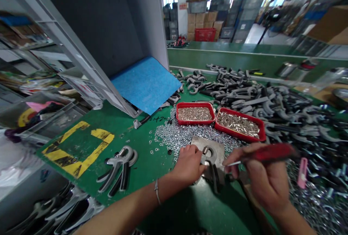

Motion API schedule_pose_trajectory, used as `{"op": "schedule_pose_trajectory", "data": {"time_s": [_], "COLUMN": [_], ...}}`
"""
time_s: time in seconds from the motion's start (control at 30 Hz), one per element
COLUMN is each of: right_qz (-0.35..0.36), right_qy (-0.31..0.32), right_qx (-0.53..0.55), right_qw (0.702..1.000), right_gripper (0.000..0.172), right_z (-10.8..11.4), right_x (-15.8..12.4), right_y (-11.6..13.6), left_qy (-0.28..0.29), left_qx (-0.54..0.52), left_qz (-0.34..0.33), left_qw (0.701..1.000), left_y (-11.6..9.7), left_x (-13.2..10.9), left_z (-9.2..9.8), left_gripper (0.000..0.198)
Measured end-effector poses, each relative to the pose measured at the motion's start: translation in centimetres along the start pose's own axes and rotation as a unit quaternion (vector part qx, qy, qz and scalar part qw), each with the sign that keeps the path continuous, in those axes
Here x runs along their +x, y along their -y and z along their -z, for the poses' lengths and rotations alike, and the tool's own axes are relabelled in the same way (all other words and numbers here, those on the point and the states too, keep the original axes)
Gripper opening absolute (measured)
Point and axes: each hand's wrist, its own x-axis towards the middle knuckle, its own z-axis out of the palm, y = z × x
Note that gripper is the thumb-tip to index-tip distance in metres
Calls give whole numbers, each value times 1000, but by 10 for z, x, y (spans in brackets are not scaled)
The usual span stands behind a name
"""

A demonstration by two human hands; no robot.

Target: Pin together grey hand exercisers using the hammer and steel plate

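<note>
Right hand (262, 178): fingers clenching red-handled screwdriver (274, 153). Left hand (189, 164): fingers grasping hand gripper (215, 178), long axis cameraward. Counter (145, 160) handwriting (158, 118) partly legible.

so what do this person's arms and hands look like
The left grip and right grip are bare, ungloved hands. The left forearm and right forearm show no sleeves. A thin, silver-coloured bracelet circles the left one; the right shows none.
</note>
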Motion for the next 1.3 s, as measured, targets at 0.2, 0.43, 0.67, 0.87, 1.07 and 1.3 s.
{"op": "schedule_pose_trajectory", "data": {"time_s": [0.2,0.43,0.67,0.87,1.07,1.3], "right_qz": [-141,-14,43,12,0,-7], "right_qy": [48,67,142,153,126,109], "right_qx": [-410,-495,-529,-532,-510,-453], "right_qw": [900,866,836,833,851,885], "right_gripper": [25,27,13,27,24,23], "right_z": [80,77,-7,-28,-19,-21], "right_x": [14,56,177,211,205,202], "right_y": [-65,-59,-90,-127,-139,-142], "left_qy": [13,-89,-110,-136,-177,-94], "left_qx": [7,194,237,203,120,-84], "left_qz": [-82,-55,-33,-40,-36,-116], "left_qw": [997,975,965,969,976,985], "left_y": [16,70,87,97,96,43], "left_x": [15,128,157,160,141,41], "left_z": [19,93,80,68,79,54], "left_gripper": [46,16,14,20,18,15]}}
